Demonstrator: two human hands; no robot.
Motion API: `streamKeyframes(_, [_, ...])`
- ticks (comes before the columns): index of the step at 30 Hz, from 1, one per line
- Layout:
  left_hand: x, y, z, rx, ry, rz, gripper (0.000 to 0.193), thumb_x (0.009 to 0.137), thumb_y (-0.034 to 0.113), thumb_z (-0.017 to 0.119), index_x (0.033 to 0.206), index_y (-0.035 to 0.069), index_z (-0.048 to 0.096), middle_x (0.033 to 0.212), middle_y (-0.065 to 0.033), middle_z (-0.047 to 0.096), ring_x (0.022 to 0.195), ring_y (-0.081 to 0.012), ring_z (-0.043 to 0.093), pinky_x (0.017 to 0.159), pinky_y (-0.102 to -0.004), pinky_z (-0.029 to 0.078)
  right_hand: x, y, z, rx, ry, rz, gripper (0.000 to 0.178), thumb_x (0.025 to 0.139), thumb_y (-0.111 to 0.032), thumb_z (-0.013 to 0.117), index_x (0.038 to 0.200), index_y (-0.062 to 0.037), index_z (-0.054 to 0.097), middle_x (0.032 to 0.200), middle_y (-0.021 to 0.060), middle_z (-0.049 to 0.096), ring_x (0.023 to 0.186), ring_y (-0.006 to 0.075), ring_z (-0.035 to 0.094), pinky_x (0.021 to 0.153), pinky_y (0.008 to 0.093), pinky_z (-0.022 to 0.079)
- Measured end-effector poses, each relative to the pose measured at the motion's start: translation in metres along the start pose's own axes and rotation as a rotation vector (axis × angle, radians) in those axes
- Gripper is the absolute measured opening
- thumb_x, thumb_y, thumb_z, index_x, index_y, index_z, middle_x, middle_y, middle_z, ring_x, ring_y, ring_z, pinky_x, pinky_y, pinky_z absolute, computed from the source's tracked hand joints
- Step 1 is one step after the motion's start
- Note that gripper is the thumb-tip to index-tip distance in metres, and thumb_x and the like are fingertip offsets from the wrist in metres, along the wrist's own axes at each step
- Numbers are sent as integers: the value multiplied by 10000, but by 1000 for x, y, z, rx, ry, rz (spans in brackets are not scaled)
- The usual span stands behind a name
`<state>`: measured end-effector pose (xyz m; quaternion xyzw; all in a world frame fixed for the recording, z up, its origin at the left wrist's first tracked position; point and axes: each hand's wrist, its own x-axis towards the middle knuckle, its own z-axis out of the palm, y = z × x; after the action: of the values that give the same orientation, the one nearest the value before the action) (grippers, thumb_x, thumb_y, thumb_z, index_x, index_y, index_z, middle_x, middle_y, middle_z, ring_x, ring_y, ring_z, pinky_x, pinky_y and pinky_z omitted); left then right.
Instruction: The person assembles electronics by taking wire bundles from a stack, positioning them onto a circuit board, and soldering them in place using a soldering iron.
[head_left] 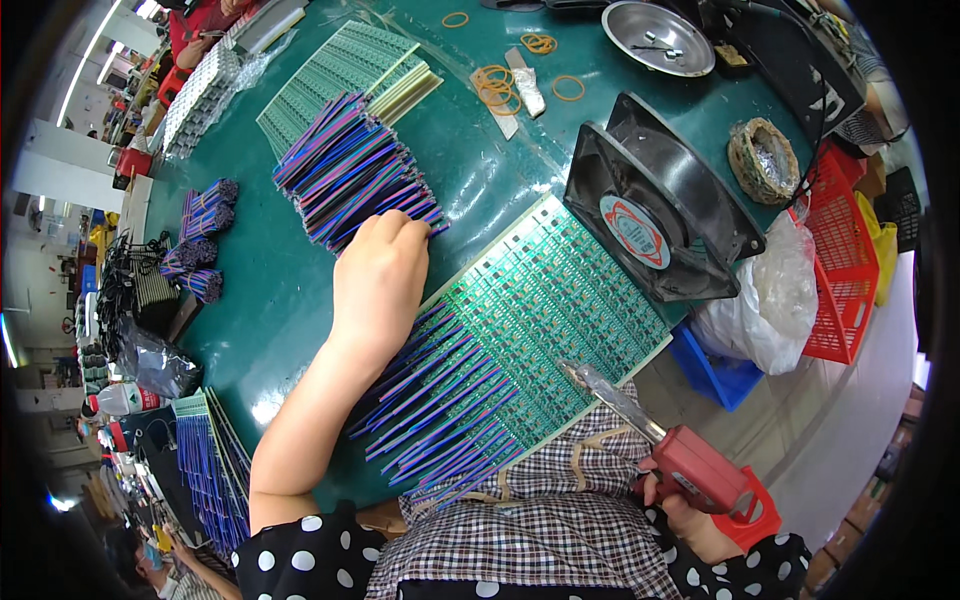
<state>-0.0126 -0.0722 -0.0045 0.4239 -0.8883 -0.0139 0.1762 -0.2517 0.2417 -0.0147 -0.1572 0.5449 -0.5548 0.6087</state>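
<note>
My left hand point(382, 275) has its fingers curled down onto the near end of a pile of blue, black and pink wires point(350, 170); the fingertips are partly hidden. Below it lies a green circuit board panel point(560, 310) with rows of small parts. Blue and purple wires point(450, 400) are attached along its left side and stick out toward me. At the lower right, my right hand point(682, 512) is wrapped around a red soldering gun point(695, 468). The gun's metal tip reaches over the panel's near right edge.
A black fan point(660, 200) stands beyond the panel. Stacked boards point(345, 75), rubber bands point(495, 88), a metal dish point(658, 38) and a tape-like roll point(763, 160) lie farther back. Wire bundles point(200, 235) sit left. Red and blue baskets stand right; another person works at the far left.
</note>
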Motion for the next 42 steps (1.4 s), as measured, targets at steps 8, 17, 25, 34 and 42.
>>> streamKeyframes(8, [-5, -12, -14, -868, -146, -483, 96, 887, 45, 613, 945, -28, 634, 777, 1, 619, 700, -53, 570, 638, -225, 464, 4, -6, -2, -18, -35, 51, 863, 705, -249, 871, 1323, 115, 391, 980, 136, 634, 729, 138, 635, 619, 245, 514])
streamKeyframes(17, [-22, 34, -44, -1252, -385, -635, 127, 899, 89, 644, 957, -24, 651, 782, 7, 621, 669, -52, 556, 608, -203, 448, 2, -7, -4, -37, -8, 23, 824, 714, -282, 864, 1285, 123, 429, 900, 109, 643, 693, 116, 623, 591, 223, 500])
streamKeyframes(25, [-92, 95, -33, -112, -76, 357, 270, 724, 50, 623, 975, -42, 661, 881, -86, 607, 708, -166, 611, 572, -235, 504, -9, 8, -26, -405, -96, -34, 825, 695, -380, 853, 1248, 110, 485, 777, 65, 663, 622, 130, 641, 571, 245, 508])
streamKeyframes(34, [-98, 98, -19, 39, -44, 391, 287, 694, 8, 634, 966, -80, 660, 870, -126, 584, 655, -190, 590, 522, -248, 480, -2, 8, -18, -456, -171, -182, 707, 730, -331, 824, 1225, 83, 535, 776, 44, 689, 633, 161, 678, 598, 272, 538])
streamKeyframes(42, [-99, 98, -20, 46, -48, 389, 296, 678, 8, 635, 956, -91, 654, 850, -126, 571, 655, -195, 591, 530, -254, 492, 8, 8, -17, -584, -229, -236, 704, 734, -359, 816, 1202, 97, 552, 796, 53, 701, 652, 167, 692, 608, 263, 543])
